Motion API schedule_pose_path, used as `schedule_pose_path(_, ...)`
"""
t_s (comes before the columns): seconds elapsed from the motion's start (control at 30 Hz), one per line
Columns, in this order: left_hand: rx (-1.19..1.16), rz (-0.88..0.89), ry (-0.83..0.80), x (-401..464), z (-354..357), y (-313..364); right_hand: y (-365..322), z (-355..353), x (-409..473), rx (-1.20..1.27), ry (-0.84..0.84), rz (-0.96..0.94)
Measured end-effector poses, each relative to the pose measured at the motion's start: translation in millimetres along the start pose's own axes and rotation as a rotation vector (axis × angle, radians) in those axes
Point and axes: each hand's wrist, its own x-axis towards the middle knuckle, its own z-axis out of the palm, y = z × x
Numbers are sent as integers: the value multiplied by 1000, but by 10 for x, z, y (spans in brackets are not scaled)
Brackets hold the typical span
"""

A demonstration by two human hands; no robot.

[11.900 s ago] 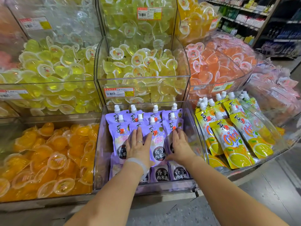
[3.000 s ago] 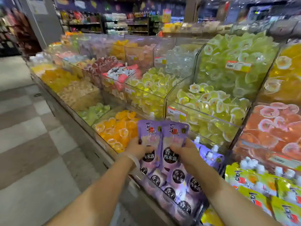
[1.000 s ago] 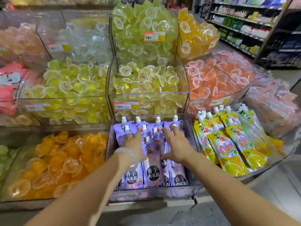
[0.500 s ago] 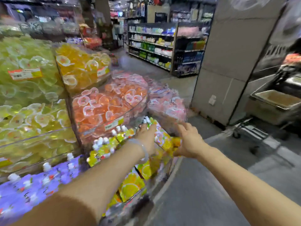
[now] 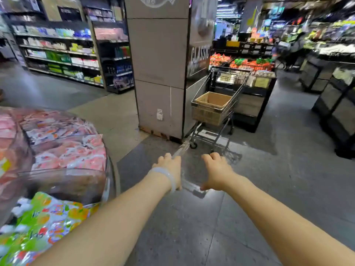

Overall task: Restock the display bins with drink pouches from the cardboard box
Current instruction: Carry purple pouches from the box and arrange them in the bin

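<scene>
Both hands left the bins; pillar (image 5: 198,54) reads "CLASSIC".

I see a grey square pillar (image 5: 157,73) standing far ahead at the centre, a white outlet plate (image 5: 159,114) low on its face and the word "CLASSIC" on its dark right side. Just right of it a wire shopping cart (image 5: 217,120) is parked on the grey tiled floor (image 5: 269,189), with a produce stand (image 5: 247,64) of red and green goods behind it. Far left I make out stocked shelves (image 5: 63,54) along an aisle, and dark display counters (image 5: 334,104) line the far right.
</scene>
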Motion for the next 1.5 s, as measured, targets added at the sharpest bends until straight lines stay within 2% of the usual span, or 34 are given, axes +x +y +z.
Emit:
schedule_pose_path(0.13,41,55,-28,909,-204,141,405,-176,770,28,-17,76)
schedule_pose_path(0.37,71,123,-14,2602,-979,315,923,-743,2262,56,-15,141)
schedule_pose_path(0.63,111,218,-62,4308,-1210,806,1705,-1023,3741,44,-25,221)
schedule_pose_path(1.0,80,145,3,6917,-2031,1231,2734,-1763,6273,68,-30,196)
schedule_pose_path(1.13,81,130,-35,7790,-2160,1311,2964,-1814,7132,93,-69,166)
schedule_pose_path(1.5,72,229,-35,10706,-2525,1474,3851,-1973,9725,129,-53,290)
